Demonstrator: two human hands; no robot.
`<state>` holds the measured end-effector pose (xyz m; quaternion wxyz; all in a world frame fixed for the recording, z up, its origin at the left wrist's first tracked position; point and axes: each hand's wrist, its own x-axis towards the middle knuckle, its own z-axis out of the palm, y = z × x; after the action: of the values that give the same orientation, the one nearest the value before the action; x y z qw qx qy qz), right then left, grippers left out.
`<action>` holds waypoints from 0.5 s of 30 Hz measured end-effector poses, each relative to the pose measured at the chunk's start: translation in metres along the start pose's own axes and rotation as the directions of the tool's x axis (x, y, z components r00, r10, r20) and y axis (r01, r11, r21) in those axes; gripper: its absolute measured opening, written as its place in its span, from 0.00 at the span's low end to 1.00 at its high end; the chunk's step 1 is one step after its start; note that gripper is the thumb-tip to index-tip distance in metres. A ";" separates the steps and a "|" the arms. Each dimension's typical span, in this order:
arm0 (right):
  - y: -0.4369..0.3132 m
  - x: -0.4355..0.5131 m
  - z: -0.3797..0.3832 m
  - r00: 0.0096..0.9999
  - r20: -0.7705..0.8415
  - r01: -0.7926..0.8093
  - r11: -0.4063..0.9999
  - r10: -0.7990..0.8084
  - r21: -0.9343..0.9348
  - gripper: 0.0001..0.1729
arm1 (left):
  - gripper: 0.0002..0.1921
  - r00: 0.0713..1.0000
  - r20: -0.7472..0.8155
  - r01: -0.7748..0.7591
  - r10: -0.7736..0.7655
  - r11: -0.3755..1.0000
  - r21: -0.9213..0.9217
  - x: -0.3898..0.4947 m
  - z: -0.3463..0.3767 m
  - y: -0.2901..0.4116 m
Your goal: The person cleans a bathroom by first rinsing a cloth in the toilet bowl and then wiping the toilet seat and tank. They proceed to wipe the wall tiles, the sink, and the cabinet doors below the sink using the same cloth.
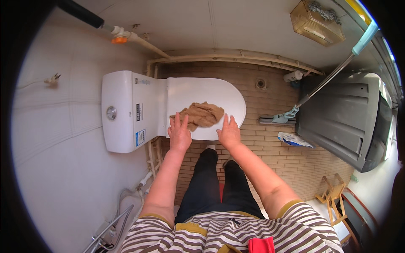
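A crumpled brown cloth (204, 114) lies on the white closed lid (202, 88) of a toilet. My left hand (179, 132) reaches over the near side of the lid, fingers apart, its fingertips at the cloth's left end. Whether they touch the cloth is hard to tell. At the other end, my right hand (229, 131) is spread over the lid's near edge, just right of the cloth, and holds nothing. The toilet's white tank (117, 126) stands to the left, with a round flush button (111, 113) on its top.
On the right stands a grey washing machine (335, 117), with a squeegee-type mop (329, 76) leaning against it. A white bottle (293, 76) and a plastic packet (294, 139) are beside it. Pipes (227, 58) run along the wall. A wooden stool (332, 193) stands lower right.
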<state>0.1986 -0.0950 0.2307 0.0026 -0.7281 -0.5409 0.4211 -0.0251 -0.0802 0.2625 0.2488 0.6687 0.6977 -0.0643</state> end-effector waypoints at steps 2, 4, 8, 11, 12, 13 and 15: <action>0.010 0.021 0.016 0.950 -0.082 0.278 0.938 -0.300 -0.208 0.41 | 0.36 0.993 0.122 0.001 -0.007 0.999 0.047 0.008 0.031 0.000; 0.013 0.044 0.024 0.898 0.014 0.422 0.855 -0.439 -0.300 0.39 | 0.38 0.971 0.238 -0.005 -0.014 0.997 0.079 0.017 0.052 0.006; 0.014 0.081 0.041 0.832 0.293 0.554 0.743 -0.472 -0.375 0.37 | 0.39 0.959 0.279 -0.094 0.052 0.986 0.138 0.031 0.082 0.007; 0.014 0.089 0.061 0.802 0.314 0.595 0.631 -0.508 -0.498 0.37 | 0.40 0.955 0.289 -0.115 0.062 0.979 0.167 0.039 0.098 -0.006; 0.016 0.093 0.068 0.799 0.297 0.596 0.624 -0.522 -0.505 0.35 | 0.40 0.958 0.277 -0.124 0.070 0.976 0.181 0.043 0.099 -0.009; 0.015 0.095 0.070 0.790 0.278 0.605 0.620 -0.546 -0.500 0.35 | 0.40 0.960 0.270 -0.127 0.072 0.973 0.194 0.043 0.100 -0.013; 0.011 0.108 0.067 0.770 0.236 0.622 0.614 -0.593 -0.487 0.35 | 0.39 0.971 0.228 -0.121 0.071 0.969 0.215 0.057 0.100 -0.023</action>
<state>0.1727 -0.0447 0.1166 -0.0733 -0.4607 -0.8502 0.2440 -0.0197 -0.0738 0.1455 0.2483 0.7149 0.6208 -0.2046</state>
